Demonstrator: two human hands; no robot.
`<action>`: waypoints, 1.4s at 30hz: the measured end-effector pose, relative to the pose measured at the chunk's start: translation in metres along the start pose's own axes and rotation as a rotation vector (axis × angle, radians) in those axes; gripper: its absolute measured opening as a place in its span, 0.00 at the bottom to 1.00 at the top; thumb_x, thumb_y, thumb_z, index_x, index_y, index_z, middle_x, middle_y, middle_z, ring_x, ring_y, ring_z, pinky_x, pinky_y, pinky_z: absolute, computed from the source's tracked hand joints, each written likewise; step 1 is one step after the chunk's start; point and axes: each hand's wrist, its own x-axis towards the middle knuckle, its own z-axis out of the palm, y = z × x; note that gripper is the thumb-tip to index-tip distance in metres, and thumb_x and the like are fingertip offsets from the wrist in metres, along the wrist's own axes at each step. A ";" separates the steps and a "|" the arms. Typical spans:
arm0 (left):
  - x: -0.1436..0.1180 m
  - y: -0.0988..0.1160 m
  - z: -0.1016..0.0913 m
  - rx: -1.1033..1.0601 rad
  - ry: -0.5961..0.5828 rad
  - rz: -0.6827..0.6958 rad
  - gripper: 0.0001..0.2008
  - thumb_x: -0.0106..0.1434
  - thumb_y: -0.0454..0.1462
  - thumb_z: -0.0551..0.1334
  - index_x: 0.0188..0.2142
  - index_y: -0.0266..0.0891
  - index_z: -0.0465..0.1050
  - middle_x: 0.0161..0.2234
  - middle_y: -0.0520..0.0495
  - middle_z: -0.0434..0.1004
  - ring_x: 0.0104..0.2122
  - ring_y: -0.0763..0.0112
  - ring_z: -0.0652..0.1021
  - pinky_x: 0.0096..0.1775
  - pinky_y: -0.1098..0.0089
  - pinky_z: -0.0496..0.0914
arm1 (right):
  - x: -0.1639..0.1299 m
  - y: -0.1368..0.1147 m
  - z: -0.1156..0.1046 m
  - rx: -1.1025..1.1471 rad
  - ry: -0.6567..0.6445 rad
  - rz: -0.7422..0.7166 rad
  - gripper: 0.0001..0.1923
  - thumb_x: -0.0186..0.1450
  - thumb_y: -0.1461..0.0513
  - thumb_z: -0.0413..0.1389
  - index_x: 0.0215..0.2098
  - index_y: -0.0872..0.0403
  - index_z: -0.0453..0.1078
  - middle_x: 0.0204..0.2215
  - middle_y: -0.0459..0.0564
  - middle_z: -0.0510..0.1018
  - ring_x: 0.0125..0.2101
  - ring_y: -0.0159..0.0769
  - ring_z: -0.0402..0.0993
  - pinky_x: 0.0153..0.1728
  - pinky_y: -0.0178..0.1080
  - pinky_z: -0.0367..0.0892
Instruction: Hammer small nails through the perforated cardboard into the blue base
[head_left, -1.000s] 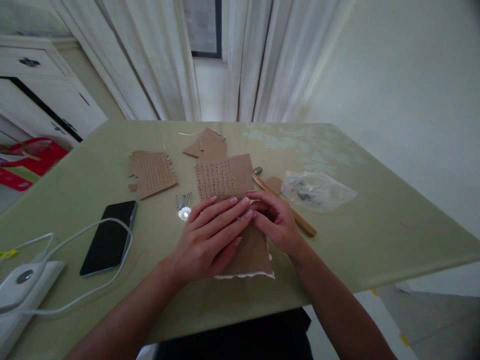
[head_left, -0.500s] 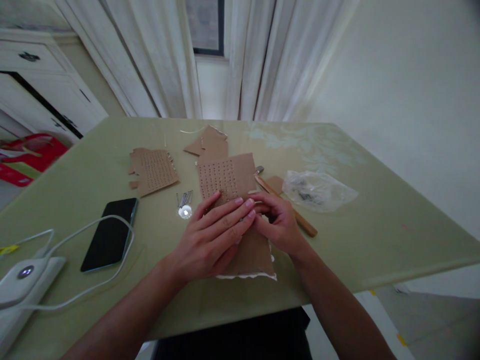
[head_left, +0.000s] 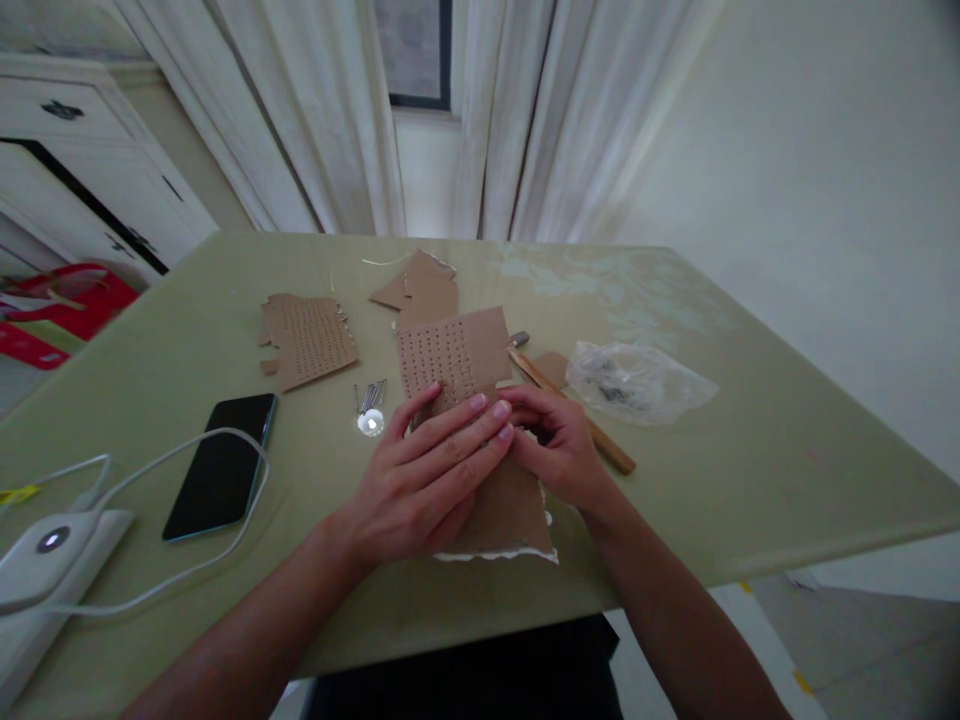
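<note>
Punched cardboard point(head_left: 454, 350) flat on the surface point(head_left: 750, 450), rows of small holes in it. Left hand point(head_left: 431, 475) palm down across its near part; grip open, fingers stretched out flat. Right hand point(head_left: 551, 440) near its lower right corner, fingers bent, tips close against the left fingertips; can't tell if that grip is closed on anything, contact spot hidden. Plain cardboard point(head_left: 510, 510), ragged white edge, nearer the person than the punched cardboard; hands cover the join, can't tell if it's the same piece. Right of punched cardboard: wooden stick point(head_left: 611, 447) just beside, clear plastic bag point(head_left: 641, 383) farther out. Left of it: thin metal pins point(head_left: 370, 398) and white disc point(head_left: 370, 422) near, phone point(head_left: 217, 470) farther. Up and left of it: 2nd punched piece point(head_left: 311, 340). Just behind it: cardboard scraps point(head_left: 429, 297).
</note>
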 end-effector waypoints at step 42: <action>-0.008 -0.029 0.032 -0.824 0.484 -1.159 0.24 0.67 0.46 0.74 0.60 0.44 0.79 0.63 0.40 0.81 0.46 0.66 0.84 0.50 0.61 0.81 | 0.020 0.004 -0.023 -0.210 0.020 0.364 0.25 0.62 0.48 0.73 0.37 0.49 0.63 0.24 0.38 0.70 0.24 0.30 0.63 0.24 0.34 0.56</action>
